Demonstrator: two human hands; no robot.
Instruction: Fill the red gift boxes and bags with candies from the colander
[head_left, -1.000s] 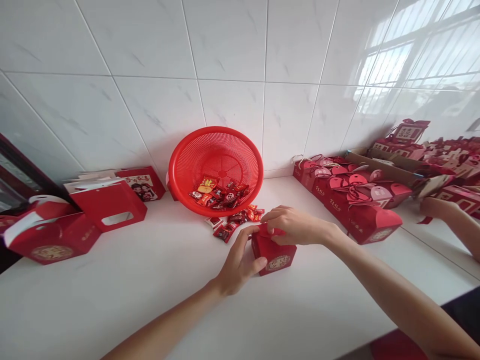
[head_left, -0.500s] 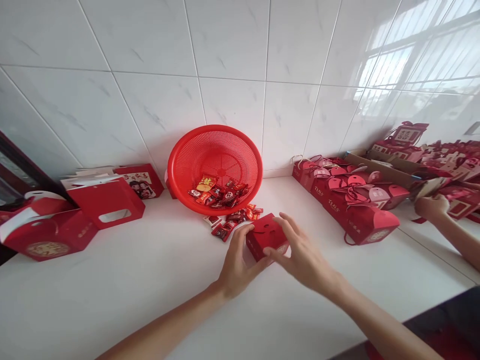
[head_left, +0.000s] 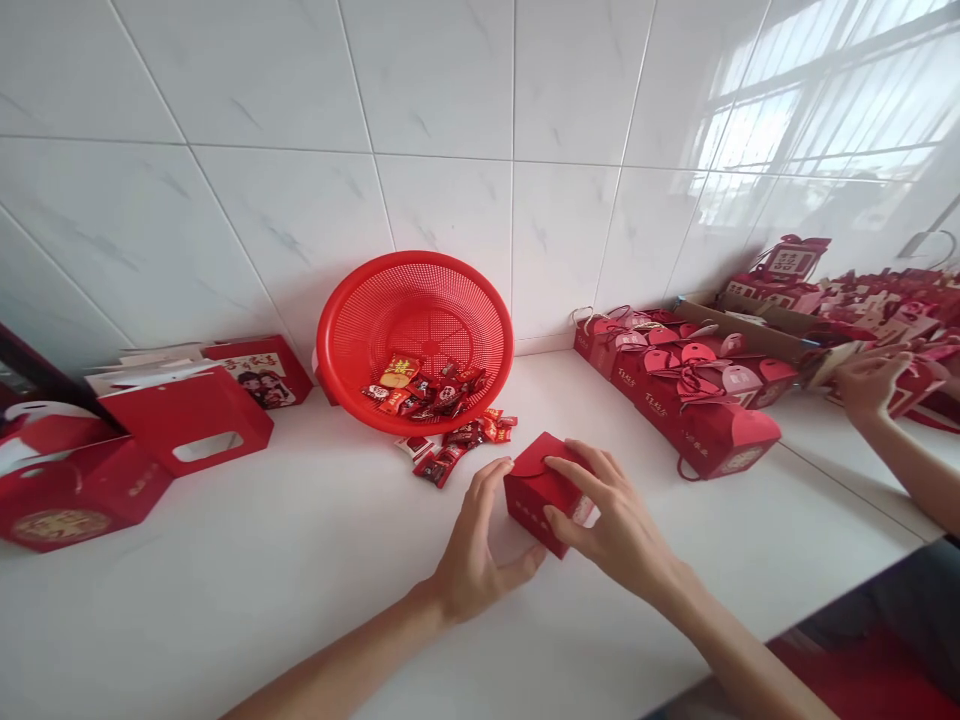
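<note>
Apparently settling the box: right hand, fingers splayed on top; left hand, fingers loosely cupped alongside; next needs light pressure.

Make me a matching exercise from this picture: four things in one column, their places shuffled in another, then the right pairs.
Things
1. red colander
2. small red box
3. sweets outside the colander
4. red carton with a rounded cut-out

Places
A. on the counter, close to the colander's front rim
B. left of the colander
C. between left hand and right hand
D. by the tiled wall, with more sweets inside

Right pairs: 1-D, 2-C, 3-A, 4-B
</note>
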